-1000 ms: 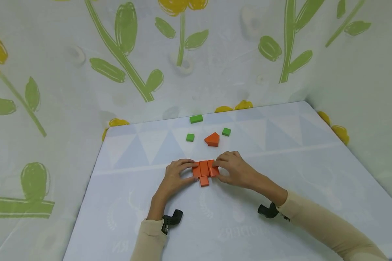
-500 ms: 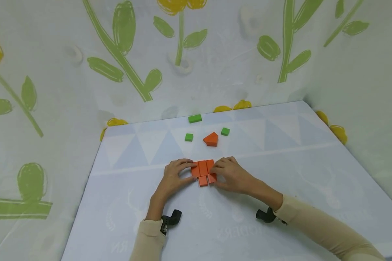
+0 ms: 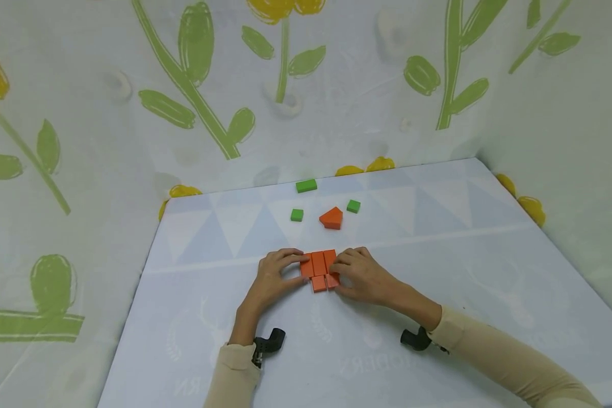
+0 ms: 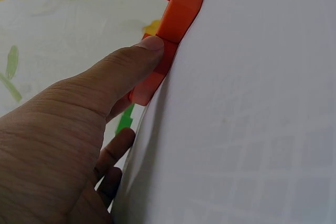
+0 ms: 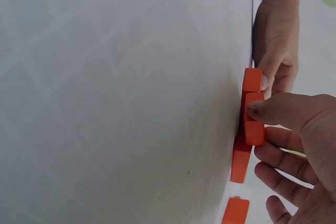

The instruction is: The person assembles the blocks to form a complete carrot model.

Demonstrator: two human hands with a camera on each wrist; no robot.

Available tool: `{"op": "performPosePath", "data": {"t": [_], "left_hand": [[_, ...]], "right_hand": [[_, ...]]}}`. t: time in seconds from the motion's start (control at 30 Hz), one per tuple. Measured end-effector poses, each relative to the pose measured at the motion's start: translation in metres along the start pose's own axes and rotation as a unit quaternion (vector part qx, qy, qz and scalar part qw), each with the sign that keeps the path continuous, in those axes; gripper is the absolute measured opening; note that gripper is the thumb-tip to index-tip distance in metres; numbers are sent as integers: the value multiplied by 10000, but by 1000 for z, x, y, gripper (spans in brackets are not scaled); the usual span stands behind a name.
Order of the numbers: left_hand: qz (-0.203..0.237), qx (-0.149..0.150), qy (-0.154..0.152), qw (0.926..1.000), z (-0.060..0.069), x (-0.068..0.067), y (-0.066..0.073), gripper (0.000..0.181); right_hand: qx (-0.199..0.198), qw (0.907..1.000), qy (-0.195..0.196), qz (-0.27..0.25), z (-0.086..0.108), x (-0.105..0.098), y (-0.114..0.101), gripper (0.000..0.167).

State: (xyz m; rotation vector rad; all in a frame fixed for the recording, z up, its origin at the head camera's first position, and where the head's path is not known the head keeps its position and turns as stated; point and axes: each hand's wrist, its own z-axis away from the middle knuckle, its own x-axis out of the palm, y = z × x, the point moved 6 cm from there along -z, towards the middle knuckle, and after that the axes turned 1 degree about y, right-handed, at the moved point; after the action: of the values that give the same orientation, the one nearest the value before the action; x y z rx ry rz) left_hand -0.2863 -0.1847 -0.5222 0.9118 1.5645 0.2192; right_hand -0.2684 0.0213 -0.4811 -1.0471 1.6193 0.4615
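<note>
Here, I see a small orange block (image 3: 332,281) at the near right corner of an orange cluster; whether it sits flat on the tabletop (image 3: 438,266), I can't tell. The person's right hand (image 3: 364,276) pinches it narrowly between thumb and fingers. Just beside it lies another small orange block, the near left one (image 3: 318,284). Behind these two, three long orange blocks stand side by side: the left long block (image 3: 306,269), the middle long block (image 3: 319,264) and the right long block (image 3: 330,257). The left hand (image 3: 272,277) grips the left one, forefinger at its far end and thumb at its near end. Farther back I make out a pointed orange block (image 3: 331,219), two green squares (image 3: 297,215) and a green oblong (image 3: 306,186).
</note>
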Motion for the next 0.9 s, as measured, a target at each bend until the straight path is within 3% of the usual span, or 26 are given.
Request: {"op": "performPosePath", "data": {"t": [0.9], "left_hand": [[-34, -29, -18, 10000, -1, 1, 0, 46]], "right_hand": [[-31, 10000, 39, 86, 2, 6, 1, 30]]}}
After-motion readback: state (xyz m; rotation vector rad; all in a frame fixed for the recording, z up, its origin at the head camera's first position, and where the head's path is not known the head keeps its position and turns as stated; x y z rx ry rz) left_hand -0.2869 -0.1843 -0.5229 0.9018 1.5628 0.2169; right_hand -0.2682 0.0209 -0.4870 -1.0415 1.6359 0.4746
